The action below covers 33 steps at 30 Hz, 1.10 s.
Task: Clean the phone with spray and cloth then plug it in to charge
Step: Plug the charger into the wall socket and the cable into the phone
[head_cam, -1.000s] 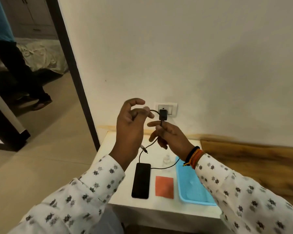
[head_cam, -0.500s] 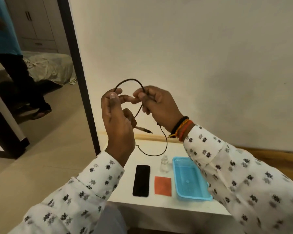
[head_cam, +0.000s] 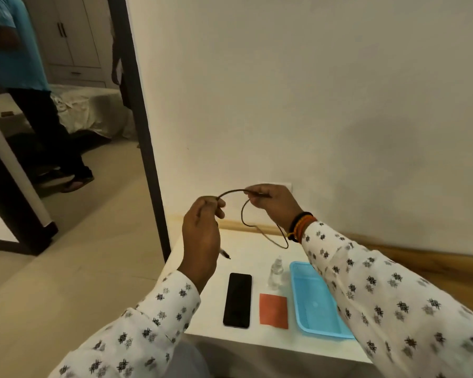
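Both my hands hold a thin black charging cable (head_cam: pixel 243 218) above the white table (head_cam: pixel 246 257). My left hand (head_cam: pixel 202 236) pinches one part, and the cable's plug tip (head_cam: pixel 225 254) sticks out below that hand. My right hand (head_cam: pixel 273 204) grips the cable further along, in front of the white wall socket (head_cam: pixel 287 184). A loop hangs between them. The black phone (head_cam: pixel 237 300) lies flat on the table, screen up, untouched. An orange cloth (head_cam: pixel 274 311) lies beside it, and a small clear spray bottle (head_cam: pixel 275 272) stands just behind the cloth.
A light blue tray (head_cam: pixel 316 301) sits at the right of the table, partly under my right sleeve. A dark door frame (head_cam: pixel 145 132) stands left of the table. Through the doorway a person (head_cam: pixel 25 77) stands beside a bed. Wooden flooring lies to the right.
Both hands first rose with the cable, then lowered towards the table and drew apart, stretching the cable between them. The plug tip now hangs lower, nearer the phone.
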Motion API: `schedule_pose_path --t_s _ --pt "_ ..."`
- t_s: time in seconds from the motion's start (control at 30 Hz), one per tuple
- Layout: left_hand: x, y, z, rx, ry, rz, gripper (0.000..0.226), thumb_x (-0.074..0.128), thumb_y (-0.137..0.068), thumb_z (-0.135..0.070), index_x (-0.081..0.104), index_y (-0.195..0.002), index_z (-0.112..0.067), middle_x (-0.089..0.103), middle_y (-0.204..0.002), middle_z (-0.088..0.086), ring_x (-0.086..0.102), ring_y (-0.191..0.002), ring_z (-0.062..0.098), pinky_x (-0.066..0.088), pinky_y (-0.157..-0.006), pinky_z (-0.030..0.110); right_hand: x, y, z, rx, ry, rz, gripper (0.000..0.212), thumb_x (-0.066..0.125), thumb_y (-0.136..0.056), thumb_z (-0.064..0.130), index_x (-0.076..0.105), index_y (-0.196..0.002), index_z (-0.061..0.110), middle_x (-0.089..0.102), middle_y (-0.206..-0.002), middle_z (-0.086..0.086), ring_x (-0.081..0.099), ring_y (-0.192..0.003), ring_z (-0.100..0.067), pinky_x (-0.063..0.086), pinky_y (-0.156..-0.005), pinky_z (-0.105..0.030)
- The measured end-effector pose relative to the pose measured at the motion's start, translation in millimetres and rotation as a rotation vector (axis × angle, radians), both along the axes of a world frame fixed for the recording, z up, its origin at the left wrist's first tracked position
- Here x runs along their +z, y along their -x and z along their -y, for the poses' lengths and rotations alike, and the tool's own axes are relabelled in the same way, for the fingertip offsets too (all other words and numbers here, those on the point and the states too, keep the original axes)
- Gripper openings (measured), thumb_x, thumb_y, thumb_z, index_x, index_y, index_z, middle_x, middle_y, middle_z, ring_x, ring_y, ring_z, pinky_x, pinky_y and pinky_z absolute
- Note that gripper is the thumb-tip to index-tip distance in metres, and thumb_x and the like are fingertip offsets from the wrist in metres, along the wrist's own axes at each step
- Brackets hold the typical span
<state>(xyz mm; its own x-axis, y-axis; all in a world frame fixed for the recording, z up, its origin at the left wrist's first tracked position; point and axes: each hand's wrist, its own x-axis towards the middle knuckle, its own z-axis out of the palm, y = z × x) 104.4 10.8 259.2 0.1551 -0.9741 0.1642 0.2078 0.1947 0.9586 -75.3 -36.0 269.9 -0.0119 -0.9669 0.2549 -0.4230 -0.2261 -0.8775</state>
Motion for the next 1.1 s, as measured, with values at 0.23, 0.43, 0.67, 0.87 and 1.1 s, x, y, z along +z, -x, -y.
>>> schedule_pose_path --t_s 0.23,0.43,0.67,0.87,1.1 --pt "-47 23 25 -0.22 -0.373 -0.013 0.02 0.046 -0.1 -0.006 0.065 -0.096 -0.003 0.058 -0.086 0.006 0.052 -0.061 0.016 0.059 -0.066 0.037 -57 3 -16 -0.153 -0.049 -0.328 0.034 0.061 -0.085 0.01 0.065 -0.117 0.024 0.063 -0.113 0.008 0.061 -0.097 -0.013 0.049 -0.095 -0.034" --pt "-82 36 44 -0.125 -0.648 -0.155 0.021 0.048 -0.099 -0.006 0.068 -0.099 -0.009 0.052 -0.075 0.004 0.045 -0.063 0.017 0.04 -0.058 0.028 -111 -17 -53 0.152 -0.555 0.156 0.029 0.044 -0.099 0.041 0.061 -0.114 0.022 0.072 -0.085 0.0 0.067 -0.076 -0.015 0.053 -0.064 -0.03" --pt "-155 23 38 -0.1 -0.768 0.142 0.038 0.054 -0.098 -0.04 0.066 -0.089 -0.005 0.065 -0.085 0.01 0.054 -0.067 0.023 0.046 -0.062 0.034 -115 8 -47 -0.247 -0.399 0.59 0.009 0.06 -0.088 0.006 0.067 -0.088 0.013 0.061 -0.063 -0.012 0.042 -0.042 -0.014 0.033 -0.041 -0.022" --pt "-219 24 12 -0.315 -0.745 1.123 0.066 0.055 -0.089 -0.061 0.047 -0.128 -0.009 0.056 -0.133 0.011 0.056 -0.121 0.029 0.047 -0.101 0.037 -95 29 -38 -0.488 -0.293 0.823 0.004 0.071 -0.082 0.008 0.069 -0.085 0.009 0.051 -0.054 -0.004 0.032 -0.041 -0.011 0.024 -0.039 -0.021" --pt "-228 54 5 -0.269 -0.608 1.367 0.076 0.058 -0.085 -0.064 0.033 -0.139 -0.017 0.05 -0.133 0.001 0.051 -0.124 0.022 0.048 -0.099 0.036 -92 27 -39 -0.386 -0.234 0.645 0.012 0.057 -0.091 0.008 0.06 -0.096 0.018 0.06 -0.067 -0.006 0.042 -0.048 -0.012 0.036 -0.045 -0.028"
